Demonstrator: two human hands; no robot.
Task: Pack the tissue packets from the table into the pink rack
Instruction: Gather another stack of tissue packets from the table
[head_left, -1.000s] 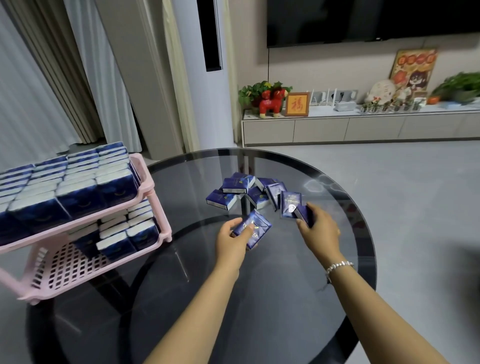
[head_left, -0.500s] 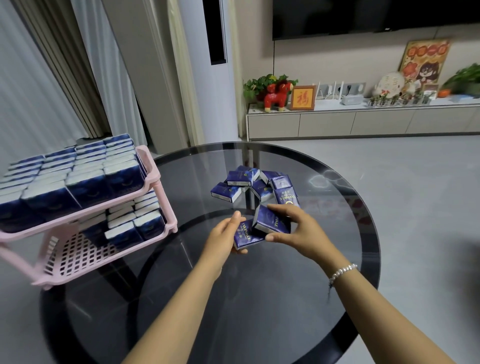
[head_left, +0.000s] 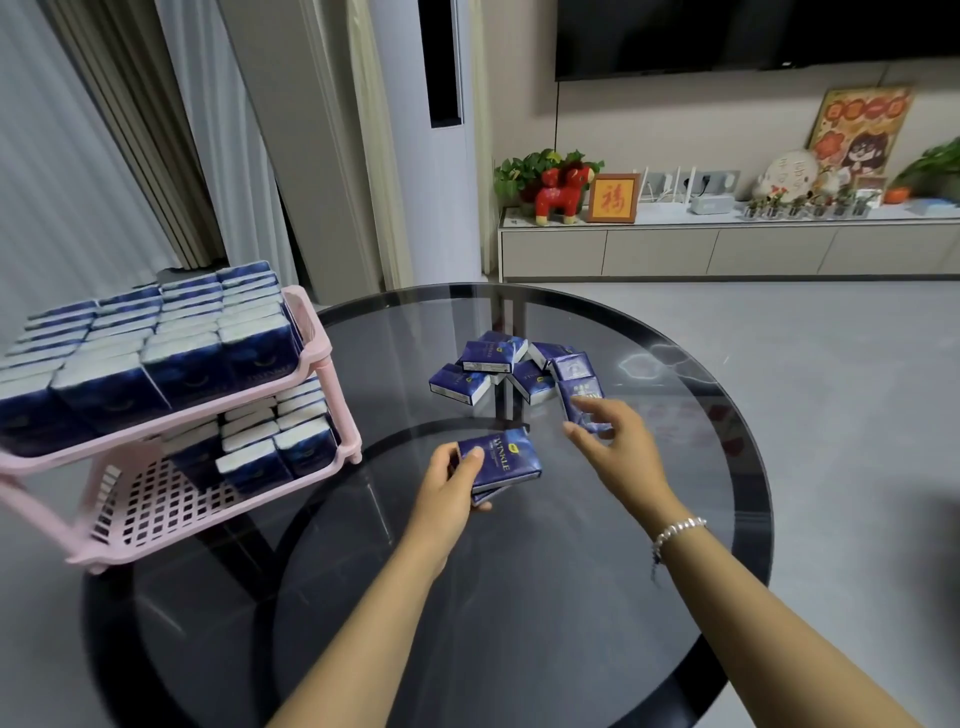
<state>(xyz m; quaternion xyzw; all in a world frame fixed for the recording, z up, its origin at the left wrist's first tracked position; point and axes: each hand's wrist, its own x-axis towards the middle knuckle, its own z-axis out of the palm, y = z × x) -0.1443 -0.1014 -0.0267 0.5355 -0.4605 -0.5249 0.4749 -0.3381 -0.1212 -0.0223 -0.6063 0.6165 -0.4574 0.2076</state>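
Left hand (head_left: 447, 486) grips stacked packets (head_left: 501, 462) reading "TWINKLE"; right hand (head_left: 618, 447) spread, fingers relaxed.

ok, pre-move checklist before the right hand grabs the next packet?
1. Left hand grips the held stack: ok.
2. Stack count: two edges show, more cannot tell.
3. Right hand free, fingers open: ok.
4. Next packet reachable, just beyond the fingertips: ok.
5. Pink rack top shelf space: not ok, full.
6. Lower shelf front space: ok.
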